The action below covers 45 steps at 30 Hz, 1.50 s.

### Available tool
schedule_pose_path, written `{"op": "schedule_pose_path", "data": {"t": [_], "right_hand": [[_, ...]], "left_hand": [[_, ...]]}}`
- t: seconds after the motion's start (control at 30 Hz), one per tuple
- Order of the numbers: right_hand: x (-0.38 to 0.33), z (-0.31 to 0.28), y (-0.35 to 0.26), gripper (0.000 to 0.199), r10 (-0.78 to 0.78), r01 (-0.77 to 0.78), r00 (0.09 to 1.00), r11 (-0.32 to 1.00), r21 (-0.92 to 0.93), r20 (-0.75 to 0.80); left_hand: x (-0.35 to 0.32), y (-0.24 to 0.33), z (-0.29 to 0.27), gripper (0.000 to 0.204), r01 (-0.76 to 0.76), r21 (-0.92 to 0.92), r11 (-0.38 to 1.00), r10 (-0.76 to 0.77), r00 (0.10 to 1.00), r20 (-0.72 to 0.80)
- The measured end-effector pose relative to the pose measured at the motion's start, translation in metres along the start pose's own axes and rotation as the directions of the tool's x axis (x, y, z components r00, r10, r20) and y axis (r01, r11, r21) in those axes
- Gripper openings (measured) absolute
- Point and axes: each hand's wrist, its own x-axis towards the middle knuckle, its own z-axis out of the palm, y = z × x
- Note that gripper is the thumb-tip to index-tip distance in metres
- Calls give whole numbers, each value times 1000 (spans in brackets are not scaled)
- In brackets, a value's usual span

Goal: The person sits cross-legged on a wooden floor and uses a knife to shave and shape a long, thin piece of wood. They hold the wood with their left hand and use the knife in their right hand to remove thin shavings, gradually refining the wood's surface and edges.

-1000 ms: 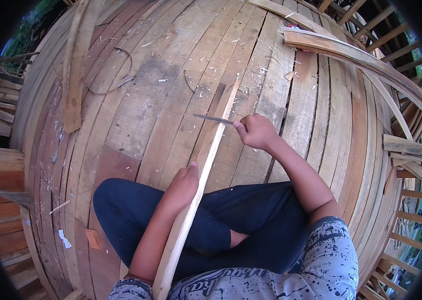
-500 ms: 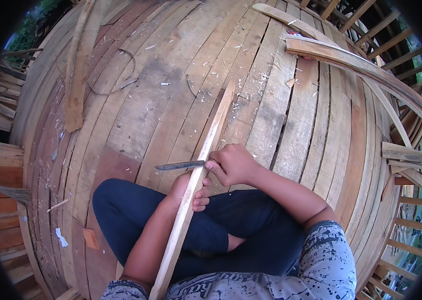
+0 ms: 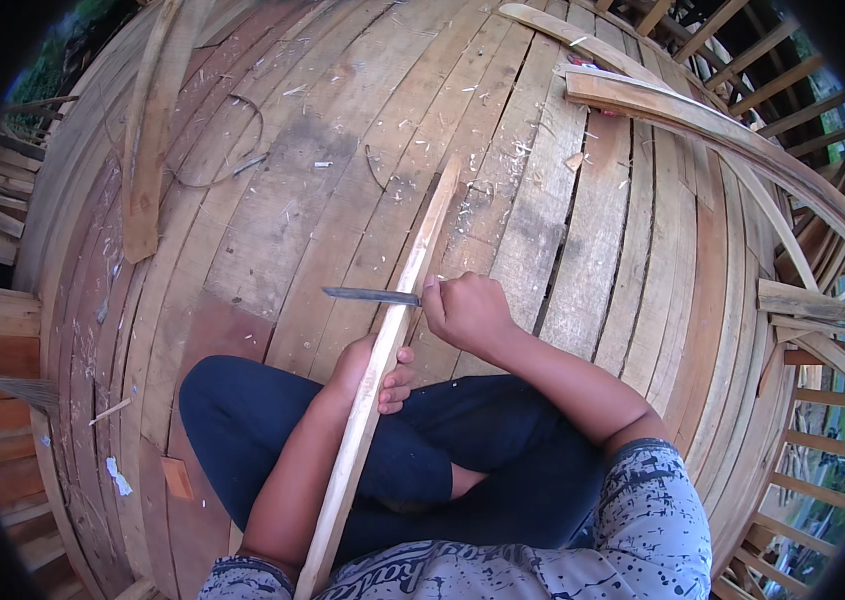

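Note:
A long pale wooden strip (image 3: 370, 385) slants up from my lap and tapers to a narrow far end over the floor. My left hand (image 3: 375, 375) is closed around it from below, about midway along, fingertips curling up on the right side. My right hand (image 3: 467, 312) is a fist just right of the strip, gripping a knife whose handle is hidden in the fingers. The dark knife blade (image 3: 373, 295) lies crosswise over the strip, a little beyond my left hand, its tip pointing left.
Plank flooring (image 3: 273, 240) surrounds me, strewn with wood shavings. A long board (image 3: 146, 190) lies at far left, and curved planks (image 3: 683, 115) lie at far right. A thin cord (image 3: 260, 130) loops on the floor. Bristles of a broom (image 3: 18, 385) show at the left edge.
My right hand and the knife have slid farther up the strip, away from my body. The left hand still grips the strip in nearly the same place.

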Motion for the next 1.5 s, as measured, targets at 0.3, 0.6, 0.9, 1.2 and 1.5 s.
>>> {"op": "schedule_pose_path", "data": {"t": [0.3, 0.6, 0.9, 1.2, 1.5], "right_hand": [[17, 7, 16, 52, 109, -108, 994, 993, 57, -14], [28, -21, 134, 56, 581, -569, 810, 811, -131, 77], [-27, -25, 99, 50, 3, 13, 993, 991, -134, 119], [-97, -56, -20, 72, 528, 88, 451, 776, -624, 720], [-144, 3, -30, 76, -162, 405, 570, 908, -104, 805]], "left_hand": [[-3, -5, 18, 33, -25, 75, 997, 37, 985, -169], [-9, 3, 18, 38, -95, 99, 991, 105, 989, -101], [-16, 4, 7, 38, -69, 107, 992, 71, 997, -10], [-29, -1, 13, 37, -95, 171, 981, 95, 995, 8], [-35, -10, 17, 37, -100, 212, 972, 102, 995, 2]]}}
